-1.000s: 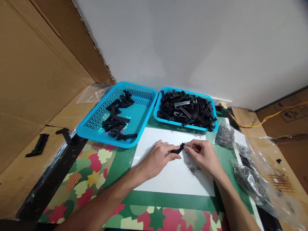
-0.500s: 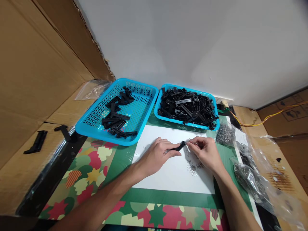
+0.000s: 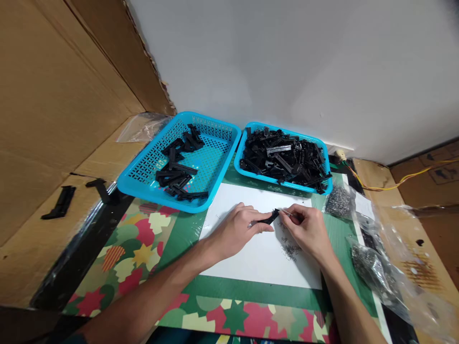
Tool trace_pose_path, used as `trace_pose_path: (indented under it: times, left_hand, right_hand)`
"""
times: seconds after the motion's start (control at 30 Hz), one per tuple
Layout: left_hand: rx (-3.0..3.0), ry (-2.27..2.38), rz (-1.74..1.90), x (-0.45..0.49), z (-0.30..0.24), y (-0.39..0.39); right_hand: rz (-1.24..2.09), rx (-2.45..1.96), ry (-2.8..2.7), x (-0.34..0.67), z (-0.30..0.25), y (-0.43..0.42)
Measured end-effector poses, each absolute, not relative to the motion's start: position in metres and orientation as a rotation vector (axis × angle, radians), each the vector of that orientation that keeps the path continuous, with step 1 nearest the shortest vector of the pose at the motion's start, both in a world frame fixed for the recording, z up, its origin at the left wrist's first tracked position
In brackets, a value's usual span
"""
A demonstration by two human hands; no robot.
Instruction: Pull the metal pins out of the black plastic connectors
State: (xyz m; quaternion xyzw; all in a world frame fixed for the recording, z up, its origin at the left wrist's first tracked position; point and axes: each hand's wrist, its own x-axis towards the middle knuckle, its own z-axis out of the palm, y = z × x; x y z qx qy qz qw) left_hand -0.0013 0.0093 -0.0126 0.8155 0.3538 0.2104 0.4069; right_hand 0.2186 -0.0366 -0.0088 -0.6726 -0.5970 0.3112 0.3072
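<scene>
Over the white paper point(image 3: 236, 265), my left hand point(image 3: 236, 228) pinches a black plastic part point(image 3: 269, 219) between thumb and fingers. The part's far end points up and right, toward my right hand point(image 3: 304, 225). My right hand is closed at the fingertips on a thin metal pin-like tool point(image 3: 287, 211), whose tip is at or very near the end of the black part; contact is too small to make out. Below my right fingers, a scatter of tiny metal pieces point(image 3: 289, 249) lies on the paper.
A blue basket point(image 3: 224, 191) at the left holds several black parts; another blue basket point(image 3: 247, 170) is heaped with them. Bags of small metal pieces point(image 3: 339, 201) point(image 3: 373, 267) lie at the right. Two black parts point(image 3: 61, 203) point(image 3: 99, 189) rest at the left. Yellow wires point(image 3: 387, 187) run along the right.
The view has shifted slightly, moving the scene a little right in the picture. The metal tool now sits closer to the black part's end. Both hands keep their grip.
</scene>
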Motion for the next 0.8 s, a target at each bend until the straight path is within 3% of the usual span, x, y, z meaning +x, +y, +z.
trace_pose_path:
  times: [0.37,0.67,0.8]
  left_hand:
    - [2.053,0.892,0.500,-0.001,-0.009,0.009]
    - [2.080,0.867,0.509,-0.001,-0.014,0.009]
    - [2.086,0.882,0.504,0.000,-0.013,0.010]
  right_hand:
    - [0.670,-1.748,-1.692,0.216,-0.017,-0.041]
    - [0.918,-1.763,-1.697,0.225,-0.001,-0.036]
    - [0.845,-1.693,-1.752,0.236,0.003,-0.036]
